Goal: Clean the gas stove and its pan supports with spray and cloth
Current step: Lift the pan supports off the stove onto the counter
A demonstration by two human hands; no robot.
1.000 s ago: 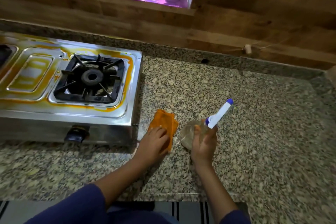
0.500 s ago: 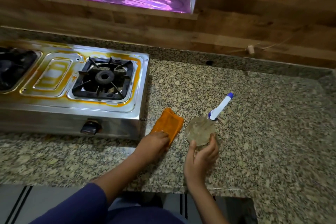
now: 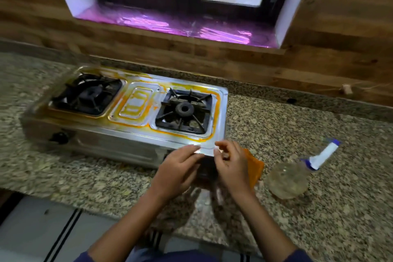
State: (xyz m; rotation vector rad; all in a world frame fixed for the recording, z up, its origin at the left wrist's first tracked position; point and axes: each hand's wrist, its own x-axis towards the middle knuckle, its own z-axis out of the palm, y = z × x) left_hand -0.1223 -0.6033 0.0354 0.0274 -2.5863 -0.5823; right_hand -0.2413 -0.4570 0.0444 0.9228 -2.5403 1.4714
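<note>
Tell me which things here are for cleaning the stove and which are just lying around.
For the job:
gas stove
left pan support
right pan support
spray bottle
orange cloth

Just there:
granite counter
window sill with purple foil
small plug on the wall

Both hands are empty.

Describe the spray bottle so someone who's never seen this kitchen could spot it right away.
Start at the steel gas stove on the granite counter, then look right, past the orange cloth by its front corner. The spray bottle stands alone there: a round clear body with a white nozzle tipped in blue, the only see-through thing on the counter.
</note>
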